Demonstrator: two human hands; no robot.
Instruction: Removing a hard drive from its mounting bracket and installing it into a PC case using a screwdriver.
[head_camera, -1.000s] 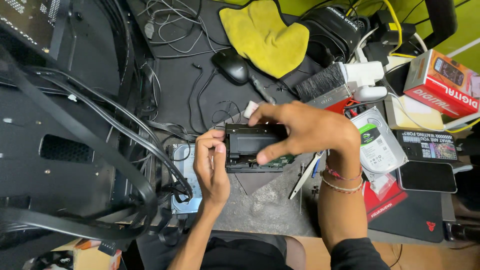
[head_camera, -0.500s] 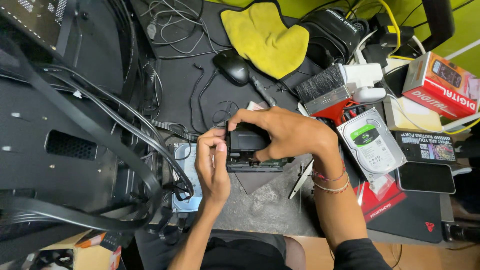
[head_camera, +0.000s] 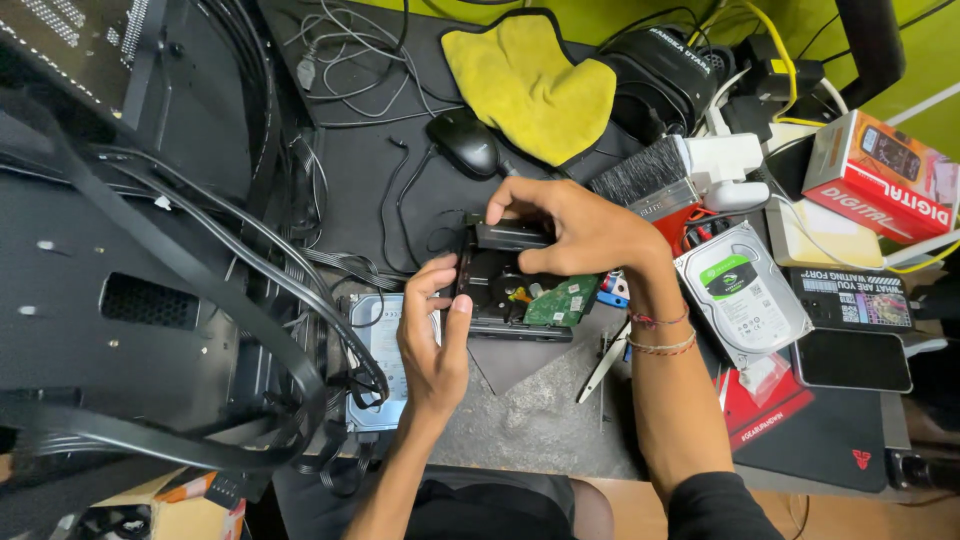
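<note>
Both hands meet over the middle of the surface (head_camera: 540, 430), gripping a black drive bracket (head_camera: 505, 290) with a hard drive in it, its green circuit board (head_camera: 560, 300) facing up at the right end. The left hand (head_camera: 432, 330) comes up from the near edge; its fingers (head_camera: 440, 275) are curled partway closed, with the thumb and forefinger pressed against the bracket's left side. The right hand (head_camera: 585, 225) reaches in from the right and lies over the far part of the bracket, its fingers (head_camera: 515, 200) bent down and closed around the far edge, thumb tucked under toward the circuit board. The bracket is held just above the surface, clear of it.

Just beneath and to the left of the bracket lies a second hard drive (head_camera: 385, 350), silver side up, partly under the left hand and beside a bundle of black cables (head_camera: 250, 270) running out of the open computer case (head_camera: 110, 250) on the left. A third hard drive (head_camera: 740, 295) with a green-and-white label lies to the right of the right wrist. Farther off are a black mouse (head_camera: 465, 145), a yellow cloth (head_camera: 530, 85) and a black-bristled brush (head_camera: 665, 175). A red box (head_camera: 880, 175) sits at the far right, and a dark phone (head_camera: 850, 360) lies nearer.
</note>
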